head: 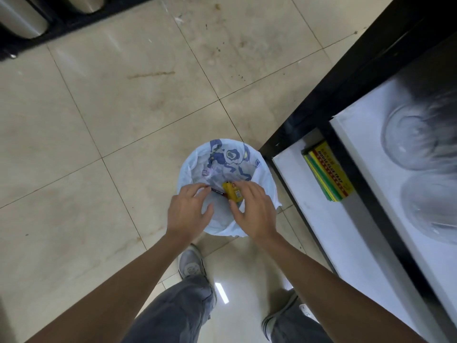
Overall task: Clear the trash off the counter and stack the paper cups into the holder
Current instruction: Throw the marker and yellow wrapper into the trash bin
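Observation:
I look straight down at a small trash bin (268,191) lined with a white plastic bag that has a blue print. Both hands hover over its opening. My left hand (188,211) has its fingers spread, fingertips next to a thin dark red wrapper (218,192). My right hand (254,209) is also spread, with its thumb and forefinger at the edges of a small yellow packet (232,193). Both pieces sit over the bag's mouth between my fingertips; neither hand shows a firm grip. No paper cups or holder are in view.
A black-framed counter unit with white shelves (321,219) stands right of the bin. On a shelf lies a yellow and green mouse glue trap box (329,175). Clear glass bowls (418,144) sit on the upper white surface. Stained beige floor tiles (111,120) surround the bin; my shoes are below.

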`<move>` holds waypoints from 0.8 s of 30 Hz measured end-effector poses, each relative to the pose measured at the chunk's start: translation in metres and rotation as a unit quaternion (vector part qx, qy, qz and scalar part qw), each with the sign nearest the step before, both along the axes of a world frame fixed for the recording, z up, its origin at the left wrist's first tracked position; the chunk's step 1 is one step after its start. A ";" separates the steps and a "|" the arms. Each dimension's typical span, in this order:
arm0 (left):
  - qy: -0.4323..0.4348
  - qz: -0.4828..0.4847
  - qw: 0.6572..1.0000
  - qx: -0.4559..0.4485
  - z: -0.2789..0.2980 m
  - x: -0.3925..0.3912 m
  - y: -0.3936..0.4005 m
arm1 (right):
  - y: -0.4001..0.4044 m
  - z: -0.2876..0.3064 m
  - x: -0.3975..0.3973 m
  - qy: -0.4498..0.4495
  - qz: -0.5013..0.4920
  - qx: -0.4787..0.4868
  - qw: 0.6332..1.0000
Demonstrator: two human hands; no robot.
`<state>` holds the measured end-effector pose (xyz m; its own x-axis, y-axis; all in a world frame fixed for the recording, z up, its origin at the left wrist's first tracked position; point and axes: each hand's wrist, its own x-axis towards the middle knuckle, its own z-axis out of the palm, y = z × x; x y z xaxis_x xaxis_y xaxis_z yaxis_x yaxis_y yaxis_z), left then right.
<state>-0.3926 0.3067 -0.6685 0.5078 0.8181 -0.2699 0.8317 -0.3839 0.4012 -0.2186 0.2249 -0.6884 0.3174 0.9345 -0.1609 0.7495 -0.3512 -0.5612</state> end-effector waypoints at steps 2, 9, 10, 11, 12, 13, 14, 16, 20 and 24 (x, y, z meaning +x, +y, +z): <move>0.017 -0.022 0.999 0.016 0.028 -0.004 0.001 | -0.007 0.025 0.004 -0.009 0.001 0.011 1.000; 0.007 -0.070 0.996 0.059 0.141 -0.023 -0.006 | -0.031 0.124 0.012 -0.047 0.003 -0.006 0.999; 0.002 -0.074 0.995 0.070 0.157 -0.026 -0.008 | -0.033 0.142 0.012 -0.046 -0.003 -0.008 0.999; -0.004 -0.078 0.994 0.081 0.174 -0.030 -0.010 | -0.035 0.159 0.012 -0.047 -0.010 -0.011 0.999; -0.010 -0.080 0.993 0.091 0.190 -0.033 -0.012 | -0.037 0.177 0.010 -0.050 -0.016 -0.015 0.999; -0.014 -0.083 0.992 0.099 0.206 -0.036 -0.016 | -0.040 0.196 0.009 -0.052 -0.021 -0.018 0.998; -0.016 -0.087 0.990 0.107 0.222 -0.039 -0.019 | -0.043 0.214 0.006 -0.055 -0.026 -0.018 0.998; -0.018 -0.095 0.988 0.123 0.252 -0.043 -0.027 | -0.048 0.249 0.002 -0.057 -0.031 -0.013 0.998; -0.020 -0.099 0.989 0.112 0.307 -0.046 -0.042 | -0.061 0.313 -0.009 -0.056 -0.047 -0.004 0.997; -0.046 -0.113 0.988 0.094 0.358 -0.043 -0.056 | -0.075 0.366 -0.019 -0.065 -0.068 0.031 0.995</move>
<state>-0.4360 0.2506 -0.3106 0.6981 0.7128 -0.0677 0.6799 -0.6303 0.3748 -0.2380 0.1496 -0.3225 0.4569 0.8879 -0.0542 0.7648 -0.4233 -0.4858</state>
